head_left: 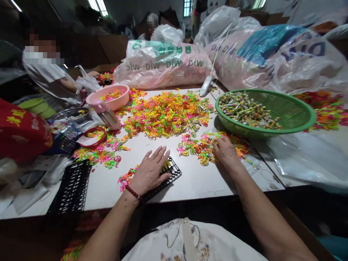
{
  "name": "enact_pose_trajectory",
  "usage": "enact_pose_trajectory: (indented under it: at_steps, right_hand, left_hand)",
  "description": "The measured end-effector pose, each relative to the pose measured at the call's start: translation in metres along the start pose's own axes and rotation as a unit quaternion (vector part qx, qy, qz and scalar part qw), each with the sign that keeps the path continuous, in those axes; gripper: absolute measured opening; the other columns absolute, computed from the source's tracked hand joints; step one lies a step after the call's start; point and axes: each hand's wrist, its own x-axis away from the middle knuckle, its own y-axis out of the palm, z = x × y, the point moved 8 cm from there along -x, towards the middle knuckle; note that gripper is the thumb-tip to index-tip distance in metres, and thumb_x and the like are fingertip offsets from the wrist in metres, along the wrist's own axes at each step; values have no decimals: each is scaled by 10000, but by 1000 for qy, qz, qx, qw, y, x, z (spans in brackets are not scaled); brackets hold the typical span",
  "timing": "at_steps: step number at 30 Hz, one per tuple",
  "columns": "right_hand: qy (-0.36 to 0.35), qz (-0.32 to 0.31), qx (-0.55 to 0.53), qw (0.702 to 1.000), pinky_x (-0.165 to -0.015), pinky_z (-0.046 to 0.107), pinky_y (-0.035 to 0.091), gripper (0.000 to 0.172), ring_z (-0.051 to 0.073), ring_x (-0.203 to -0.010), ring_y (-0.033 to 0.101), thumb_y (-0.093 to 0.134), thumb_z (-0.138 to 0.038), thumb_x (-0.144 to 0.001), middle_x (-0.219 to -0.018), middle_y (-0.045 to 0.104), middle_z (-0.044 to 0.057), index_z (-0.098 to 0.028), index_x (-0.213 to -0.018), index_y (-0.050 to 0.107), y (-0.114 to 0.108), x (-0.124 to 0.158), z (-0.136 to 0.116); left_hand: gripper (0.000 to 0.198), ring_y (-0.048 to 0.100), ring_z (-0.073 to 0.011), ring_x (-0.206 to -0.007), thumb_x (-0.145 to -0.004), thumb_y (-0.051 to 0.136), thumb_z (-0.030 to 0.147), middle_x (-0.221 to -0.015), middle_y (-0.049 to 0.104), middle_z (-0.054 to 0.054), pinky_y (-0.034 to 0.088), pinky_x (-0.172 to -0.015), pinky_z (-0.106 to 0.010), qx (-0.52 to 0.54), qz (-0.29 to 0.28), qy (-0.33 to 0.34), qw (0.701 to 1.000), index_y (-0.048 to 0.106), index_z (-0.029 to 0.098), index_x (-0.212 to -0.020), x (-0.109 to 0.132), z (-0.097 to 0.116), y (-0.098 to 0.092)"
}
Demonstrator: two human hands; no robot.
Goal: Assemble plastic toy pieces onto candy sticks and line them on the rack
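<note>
My left hand (pixel 152 170) lies over a black plastic grid tray (pixel 176 173), its fingers stretched and a little apart. Something small and yellow (pixel 165 165) shows on the tray by the fingers, and the palm covers much of the rest. At the right, my right hand (pixel 227 154) reaches down into a small heap of bright plastic pieces (pixel 199 148), with wheel-like rings among them. Its fingers are bent and close together; what sits between the tips is hidden. A few pink and yellow plastic pieces (pixel 125 179) lie left of the tray, beside my left wrist.
A large heap of plastic pieces (pixel 165 114) covers the table's middle. A green basket (pixel 293 125) with candy-like sticks stands right. Left are a pink bowl (pixel 122 99), a pink-lidded flask (pixel 107 114) and stacked black grids (pixel 72 185). Big sacks (pixel 163 74) line the back; a person (pixel 49 72) works far left.
</note>
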Motion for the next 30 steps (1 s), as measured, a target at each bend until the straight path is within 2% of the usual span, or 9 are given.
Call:
enact_pose_trajectory:
  at_steps: [6, 11, 14, 17, 20, 23, 24, 28, 30]
  right_hand:
    - [-12, -60, 72, 996, -630, 288, 329, 222, 187, -744, 520, 462, -176, -907, -964, 596, 132, -129, -859, 673, 16, -22, -6]
    - [1, -27, 61, 998, -662, 298, 337, 227, 214, -792, 535, 406, -88, -884, -965, 608, 159, -97, -959, 619, 11, -25, -15]
    - [-1, 1, -41, 999, -703, 307, 373, 236, 232, -826, 558, 377, -126, -910, -922, 635, 153, -103, -1001, 593, 7, -18, -31]
    - [-11, -15, -222, 975, -699, 302, 409, 206, 215, -786, 570, 412, -206, -910, -896, 655, 109, -154, -1019, 580, 12, -4, -60]
    - [-31, -97, -412, 906, -622, 276, 421, 152, 175, -663, 540, 498, -331, -884, -745, 624, 28, -201, -895, 576, 32, 14, -102]
    - [-47, -170, -527, 832, -559, 257, 405, 238, 147, -589, 492, 565, -435, -837, -643, 555, -14, -205, -778, 546, 53, 31, -142]
    - [-47, -174, -533, 827, -548, 256, 398, 249, 142, -578, 479, 566, -438, -833, -634, 544, -16, -202, -756, 540, 58, 35, -151]
    - [-65, -150, -487, 858, -552, 263, 379, 224, 137, -560, 451, 534, -358, -844, -615, 540, -6, -195, -690, 519, 67, 40, -172]
    - [-94, -148, -476, 862, -582, 268, 389, 180, 142, -586, 469, 527, -298, -832, -636, 559, 2, -193, -686, 521, 65, 39, -180]
  left_hand:
    - [670, 218, -255, -1472, -921, 448, 567, -1601, 218, -109, 261, -1152, -471, -4, -11, 5, 1000, 311, 233, -1486, 0, 1, 0]
    - [669, 197, -255, -1478, -914, 440, 590, -1595, 237, -108, 159, -1188, -518, 2, -9, 2, 1000, 342, 223, -1465, 0, 1, -2]
    - [680, 188, -263, -1480, -908, 445, 597, -1595, 234, -115, 131, -1193, -526, 9, -4, 1, 1000, 352, 209, -1458, 0, 1, -3]
    - [693, 176, -264, -1484, -907, 438, 604, -1598, 221, -115, 118, -1197, -519, 16, -4, 5, 1000, 347, 199, -1462, 0, 2, -4]
    - [721, 165, -253, -1487, -909, 423, 611, -1600, 215, -116, 96, -1203, -507, 18, -6, 3, 1000, 317, 181, -1478, 0, 2, -4]
    - [773, 175, -246, -1485, -906, 418, 620, -1598, 216, -124, 87, -1205, -493, 19, -8, 0, 1000, 246, 167, -1509, 0, 1, -4]
    - [790, 178, -245, -1484, -905, 417, 623, -1598, 217, -125, 85, -1205, -489, 19, -9, 0, 1000, 218, 166, -1519, 0, 1, -4]
    - [836, 178, -244, -1484, -903, 418, 626, -1595, 219, -134, 86, -1203, -475, 22, -10, 0, 1000, 138, 163, -1540, 0, 1, -4]
    - [847, 175, -243, -1485, -903, 424, 623, -1595, 217, -135, 93, -1202, -471, 26, -8, -1, 1000, 120, 159, -1543, 0, 1, -3]
